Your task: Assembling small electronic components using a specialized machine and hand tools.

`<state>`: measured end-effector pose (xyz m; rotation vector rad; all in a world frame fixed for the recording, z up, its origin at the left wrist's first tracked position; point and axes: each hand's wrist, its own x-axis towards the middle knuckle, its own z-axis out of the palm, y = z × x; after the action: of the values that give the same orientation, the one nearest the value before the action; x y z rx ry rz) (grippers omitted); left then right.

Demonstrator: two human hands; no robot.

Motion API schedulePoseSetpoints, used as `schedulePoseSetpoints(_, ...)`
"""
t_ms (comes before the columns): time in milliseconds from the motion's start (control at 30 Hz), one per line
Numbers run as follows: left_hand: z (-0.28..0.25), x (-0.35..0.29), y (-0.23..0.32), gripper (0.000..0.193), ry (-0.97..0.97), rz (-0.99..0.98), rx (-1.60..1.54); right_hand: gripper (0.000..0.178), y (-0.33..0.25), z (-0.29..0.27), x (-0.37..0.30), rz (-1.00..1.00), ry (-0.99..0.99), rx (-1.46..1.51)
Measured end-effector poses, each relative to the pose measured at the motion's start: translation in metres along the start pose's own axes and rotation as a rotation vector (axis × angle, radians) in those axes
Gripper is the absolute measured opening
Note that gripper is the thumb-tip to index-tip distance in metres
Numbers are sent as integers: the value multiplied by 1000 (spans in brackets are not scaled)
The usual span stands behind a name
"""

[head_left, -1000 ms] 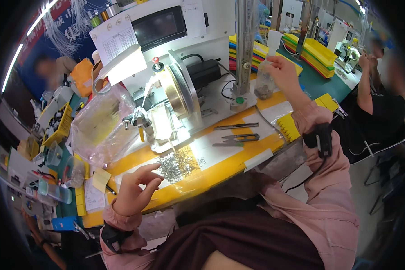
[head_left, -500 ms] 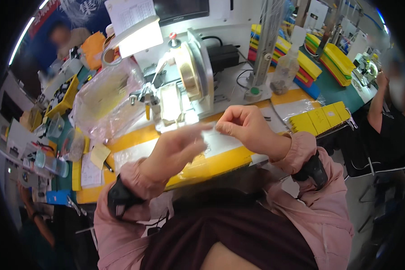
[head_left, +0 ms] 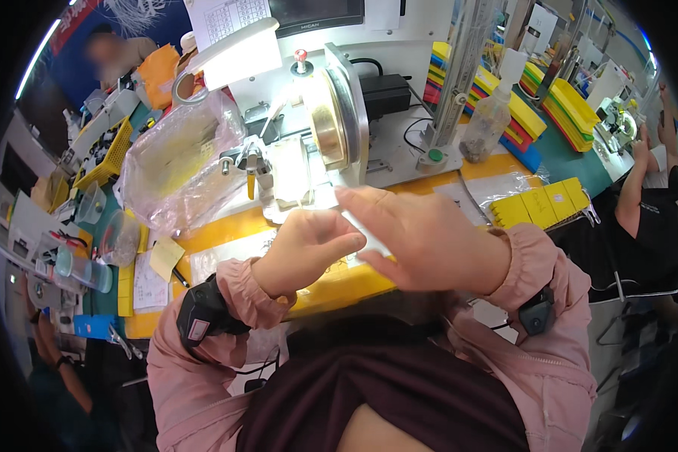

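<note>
Two hands meet over the bench front: the left hand (head_left: 305,252) is curled, thumb drawn in toward the forefinger, while the right hand (head_left: 433,241), blurred, reaches across with forefinger and thumb spread apart. Their tips are near each other; whether they touch, or whether either pinches something, I cannot tell. Small metal pieces (head_left: 352,261) lie on the bench beneath, mostly covered by the hands, only a few showing.

Both wrists cross the yellow front edge of the bench (head_left: 339,290). Just beyond the fingers, the lit plate (head_left: 288,169) and brass-coloured disc (head_left: 328,124) of a machine close off the far side. A crumpled plastic bag (head_left: 181,177) crowds the left. Rightward, some bench top shows before a yellow block (head_left: 539,205); behind it stands a clear bottle (head_left: 484,128), its contents unclear. The machine's screen (head_left: 316,15) is cut off above.
</note>
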<state>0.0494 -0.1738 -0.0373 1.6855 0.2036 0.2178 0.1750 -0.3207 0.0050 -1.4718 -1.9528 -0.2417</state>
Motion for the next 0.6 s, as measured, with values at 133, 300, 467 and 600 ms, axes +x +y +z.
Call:
schedulePoseSetpoints(133, -14, 3, 18, 11, 72, 46, -46, 11, 24, -4, 4, 198, 7, 156)
schedulePoseSetpoints(300, -61, -9, 34, 5, 400, 278, 75, 7, 104, -28, 5, 401, 317, 262)
schedulePoseSetpoints(467, -76, -16, 44, 7, 646, 594, 521, 9, 126, -21, 28, 575, 237, 393)
schedulePoseSetpoints(600, -71, -9, 56, 25, 651, 779, 1111, 15, 121, 0, 55, 605, 100, 561)
